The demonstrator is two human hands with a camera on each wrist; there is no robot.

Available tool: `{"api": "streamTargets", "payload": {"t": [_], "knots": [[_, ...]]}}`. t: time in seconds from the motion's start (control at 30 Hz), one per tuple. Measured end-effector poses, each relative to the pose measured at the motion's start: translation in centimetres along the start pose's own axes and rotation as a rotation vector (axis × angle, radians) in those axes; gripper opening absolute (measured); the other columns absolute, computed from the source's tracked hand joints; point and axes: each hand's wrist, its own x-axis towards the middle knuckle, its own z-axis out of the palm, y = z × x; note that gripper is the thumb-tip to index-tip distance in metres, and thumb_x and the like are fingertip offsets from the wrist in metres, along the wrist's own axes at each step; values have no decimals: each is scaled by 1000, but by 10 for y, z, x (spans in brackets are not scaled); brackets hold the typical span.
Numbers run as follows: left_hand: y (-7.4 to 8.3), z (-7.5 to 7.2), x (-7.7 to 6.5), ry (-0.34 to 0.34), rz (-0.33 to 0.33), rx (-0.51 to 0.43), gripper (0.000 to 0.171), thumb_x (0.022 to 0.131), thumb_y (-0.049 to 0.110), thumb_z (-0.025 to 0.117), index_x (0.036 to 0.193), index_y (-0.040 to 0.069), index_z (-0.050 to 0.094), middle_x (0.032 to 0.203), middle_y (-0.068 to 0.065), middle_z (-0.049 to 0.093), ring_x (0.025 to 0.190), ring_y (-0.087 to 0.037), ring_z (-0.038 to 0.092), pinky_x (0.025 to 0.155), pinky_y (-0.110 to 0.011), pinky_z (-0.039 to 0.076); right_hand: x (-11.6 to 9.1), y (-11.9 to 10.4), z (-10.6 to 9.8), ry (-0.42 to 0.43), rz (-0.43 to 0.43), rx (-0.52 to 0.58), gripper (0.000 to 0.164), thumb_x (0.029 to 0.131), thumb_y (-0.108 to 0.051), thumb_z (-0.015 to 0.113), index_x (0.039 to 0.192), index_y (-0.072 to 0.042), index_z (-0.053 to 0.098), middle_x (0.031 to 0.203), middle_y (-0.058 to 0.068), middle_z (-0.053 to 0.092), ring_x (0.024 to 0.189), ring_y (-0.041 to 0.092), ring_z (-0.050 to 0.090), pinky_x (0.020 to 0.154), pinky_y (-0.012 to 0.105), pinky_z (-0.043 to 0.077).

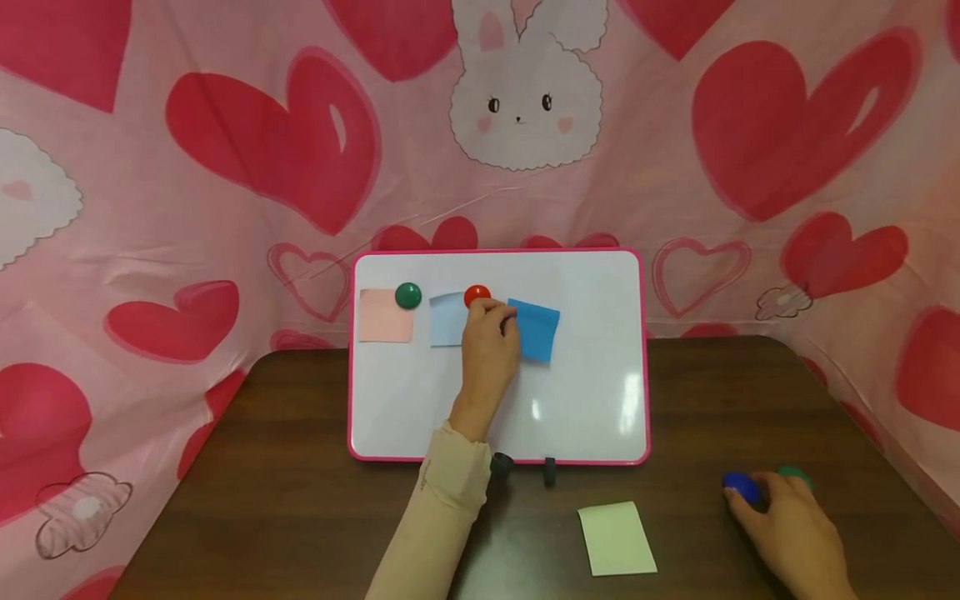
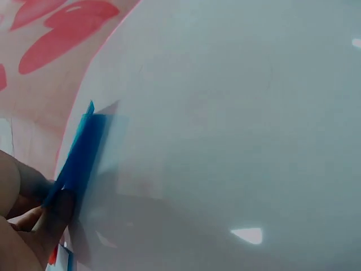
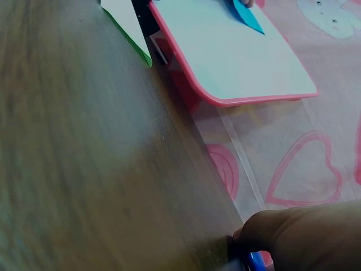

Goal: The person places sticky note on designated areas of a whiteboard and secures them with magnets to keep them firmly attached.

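My left hand (image 1: pixel 491 342) pinches the left edge of a bright blue sticky note (image 1: pixel 536 331) between thumb and fingers, in front of a pink-framed whiteboard (image 1: pixel 592 400). In the left wrist view the blue note (image 2: pixel 84 155) stands edge-on close to the board. Left of that hand, a red round magnet (image 1: pixel 477 294) sits at the corner of a pale blue note (image 1: pixel 446 321), partly hidden by the fingers. Down on the table at right, my right hand (image 1: pixel 798 529) grips a blue round magnet (image 1: pixel 741 487) between thumb and index finger. A green magnet (image 1: pixel 795 476) shows behind its knuckles.
A pink note (image 1: pixel 385 321) under a green magnet (image 1: pixel 408 296) is at the board's upper left. On the brown table (image 1: pixel 285 500) lies a pale green note (image 1: pixel 617 540). Small dark feet (image 1: pixel 550 472) stick out under the board. A heart-patterned cloth (image 1: pixel 517 200) hangs behind.
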Motion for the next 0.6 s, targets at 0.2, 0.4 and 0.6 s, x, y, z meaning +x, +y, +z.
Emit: {"api": "streamTargets", "payload": {"t": [0.2,0.4,0.6], "knots": [[-4,8,1,113,60,-25,18,99,2,61,111,-6,73,120,-13,57,118,-27,58,98,-36,50,0,0,0,11,-25,2,70,100,-48,58,121,19,53,117,44,48,98,60,55,69,61,51],[-5,14,2,156,133,170,21,96,4,67,114,-5,73,119,-13,61,113,-26,61,93,-36,53,1,1,0,6,-21,-5,71,100,-48,57,122,19,52,117,45,48,97,60,55,69,61,52],[-4,18,1,174,128,205,21,95,4,68,113,-5,73,118,-13,61,111,-25,62,93,-35,53,1,1,1,-13,-3,-6,75,101,-51,55,124,20,50,119,45,46,101,61,53,72,63,50]]}}
